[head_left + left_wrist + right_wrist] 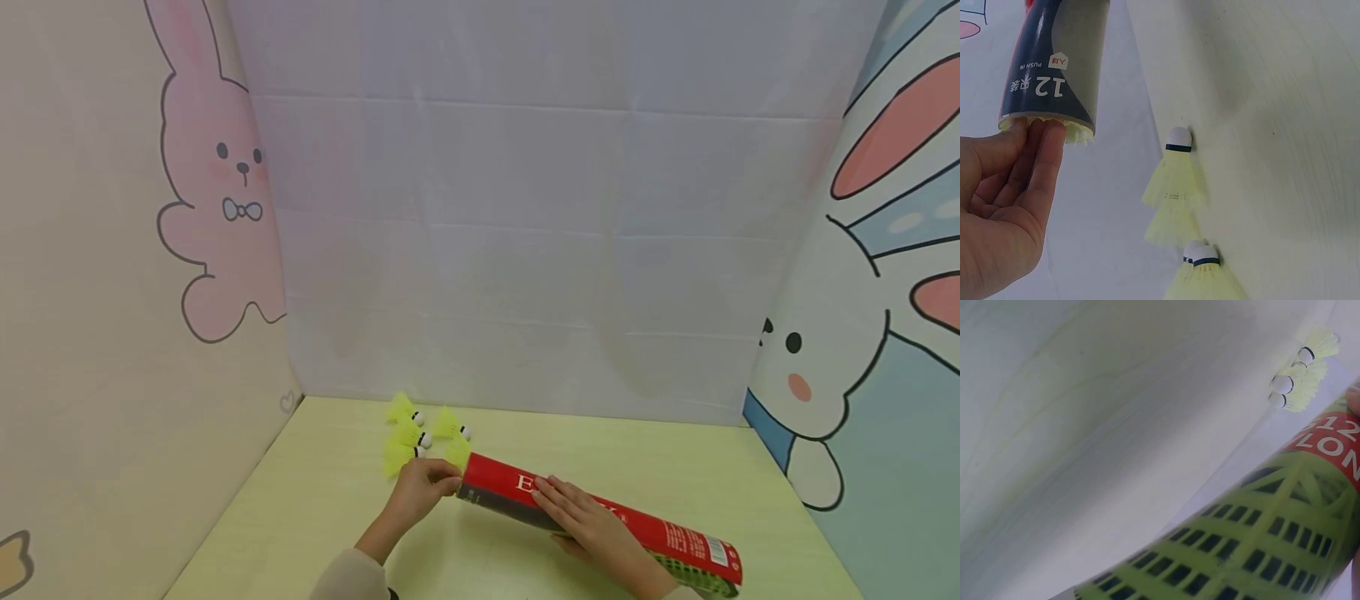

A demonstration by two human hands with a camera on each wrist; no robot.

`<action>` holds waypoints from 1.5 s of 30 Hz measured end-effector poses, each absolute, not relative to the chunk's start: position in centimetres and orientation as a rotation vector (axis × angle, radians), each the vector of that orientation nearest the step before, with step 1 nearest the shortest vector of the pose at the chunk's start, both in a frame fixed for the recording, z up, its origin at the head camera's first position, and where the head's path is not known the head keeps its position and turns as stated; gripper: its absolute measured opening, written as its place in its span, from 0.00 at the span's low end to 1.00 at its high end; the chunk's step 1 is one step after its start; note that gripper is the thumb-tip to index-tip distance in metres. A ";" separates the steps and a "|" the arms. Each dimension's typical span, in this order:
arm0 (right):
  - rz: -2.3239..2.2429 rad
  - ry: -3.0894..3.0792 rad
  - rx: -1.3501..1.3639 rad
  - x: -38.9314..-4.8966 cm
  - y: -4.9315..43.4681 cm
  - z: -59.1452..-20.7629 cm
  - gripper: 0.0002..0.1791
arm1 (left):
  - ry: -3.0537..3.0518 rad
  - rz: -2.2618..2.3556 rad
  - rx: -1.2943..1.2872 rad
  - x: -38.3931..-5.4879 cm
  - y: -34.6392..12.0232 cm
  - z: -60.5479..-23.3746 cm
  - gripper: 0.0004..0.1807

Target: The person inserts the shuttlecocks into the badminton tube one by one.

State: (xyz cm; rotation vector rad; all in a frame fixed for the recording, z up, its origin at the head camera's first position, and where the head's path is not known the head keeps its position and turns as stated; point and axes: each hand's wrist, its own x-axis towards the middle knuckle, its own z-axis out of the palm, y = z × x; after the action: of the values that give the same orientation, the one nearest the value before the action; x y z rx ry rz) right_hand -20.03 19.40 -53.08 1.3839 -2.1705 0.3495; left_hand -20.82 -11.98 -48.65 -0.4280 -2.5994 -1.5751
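A long red, dark grey and green shuttlecock tube (660,533) slants above the table, its left end higher in the head view. My right hand (588,529) grips it around the middle, fingers over the top and thumb below. At the tube's mouth, my left hand (1013,194) pinches the frilly yellow skirt of a shuttlecock (1079,132); its fingertips are hidden inside the rim. The rest of that shuttlecock is inside the tube. Just beyond the left hand lie several yellow shuttlecocks (407,435) with white heads and dark bands.
The pale yellow table (300,500) meets a white sheet backdrop (517,250) at its far edge. Side panels with printed rabbits (225,167) stand on the left and right.
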 end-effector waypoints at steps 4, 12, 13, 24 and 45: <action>0.340 -2.163 1.385 -20.1 19.3 -53.1 0.32 | -2.603 -1.575 -0.456 -21.0 -11.6 -48.9 0.03; 0.342 -2.174 1.384 -20.0 19.4 -53.3 0.32 | -2.642 -1.579 -0.499 -21.4 -12.0 -49.0 0.03; 0.344 -2.178 1.381 -20.0 19.4 -53.3 0.32 | -2.644 -1.588 -0.501 -21.4 -12.1 -49.0 0.03; 0.354 -2.183 1.361 -20.0 20.1 -53.2 0.33 | -2.567 -1.682 -0.394 -22.3 -13.4 -49.8 0.05; 0.371 -2.185 1.375 -19.8 20.7 -53.3 0.32 | -2.441 -1.449 0.005 -26.6 -13.0 -54.3 0.10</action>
State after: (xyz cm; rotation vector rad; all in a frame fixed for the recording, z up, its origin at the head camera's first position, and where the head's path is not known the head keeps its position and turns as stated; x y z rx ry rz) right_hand -19.76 20.72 -53.31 1.3755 -2.1854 0.3707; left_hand -26.64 -13.00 -54.30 0.0055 -2.4414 -1.4495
